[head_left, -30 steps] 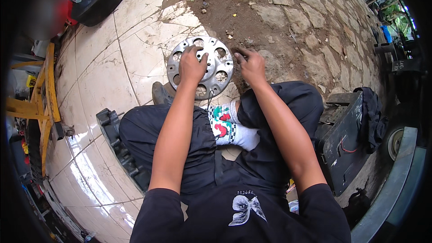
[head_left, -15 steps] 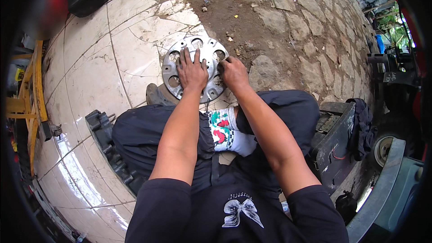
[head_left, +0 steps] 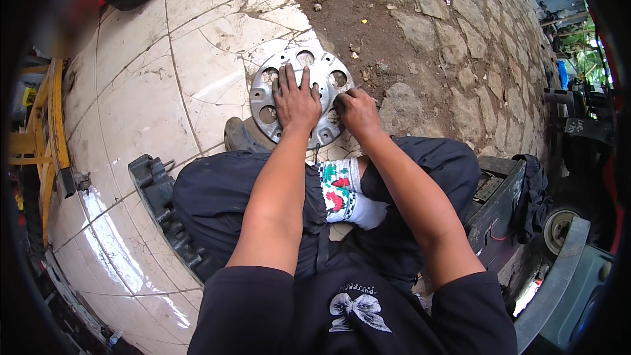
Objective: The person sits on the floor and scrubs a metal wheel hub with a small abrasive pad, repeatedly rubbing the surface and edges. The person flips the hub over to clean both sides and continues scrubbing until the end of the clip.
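Cracked tile floor (head_left: 138, 92), dirt nearby, both hands on metal disc (head_left: 312, 66), R hand (head_left: 355, 109) maybe gripping.

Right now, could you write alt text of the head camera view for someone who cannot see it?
A seated person presses the left hand flat on a round metal disc with holes lying on cracked white floor tiles, while the right hand works at its right edge. Dirt and paving stones lie beyond.

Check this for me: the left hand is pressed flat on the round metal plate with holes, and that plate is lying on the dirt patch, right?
Not quite. The left hand is pressed flat on the round metal plate with holes, but the plate lies on the cracked pale floor tiles, at their edge beside the dirt patch. The head view shows it.
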### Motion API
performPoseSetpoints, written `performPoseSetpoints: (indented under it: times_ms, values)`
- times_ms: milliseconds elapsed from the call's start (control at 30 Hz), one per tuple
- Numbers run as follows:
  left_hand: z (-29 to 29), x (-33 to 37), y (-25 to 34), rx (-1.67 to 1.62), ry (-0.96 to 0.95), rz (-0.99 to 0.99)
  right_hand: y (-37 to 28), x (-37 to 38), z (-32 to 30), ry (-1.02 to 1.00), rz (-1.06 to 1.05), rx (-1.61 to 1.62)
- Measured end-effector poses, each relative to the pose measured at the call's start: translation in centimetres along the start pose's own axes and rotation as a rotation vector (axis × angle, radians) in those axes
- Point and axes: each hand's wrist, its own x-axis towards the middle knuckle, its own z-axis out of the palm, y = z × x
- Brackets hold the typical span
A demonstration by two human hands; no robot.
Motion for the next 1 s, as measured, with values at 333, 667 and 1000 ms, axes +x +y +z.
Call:
performPoseSetpoints:
  times_ms: [333, 667, 1000]
  values:
    - [-1.0, 0.3, 0.4, 0.048, -0.091, 0.0, 0.2, 0.7, 0.7, 0.055, -0.006, -0.039]
    - [-1.1, 0.1, 0.3, 0.052, -0.092, 0.002, -0.3, 1.3, 0.6, 0.113, 0.059, 0.003]
    - [-0.8, 0.1, 0.3, 0.02, -0.091, 0.0, -0.4, 1.2, 0.8, 0.115, 0.103, -0.009]
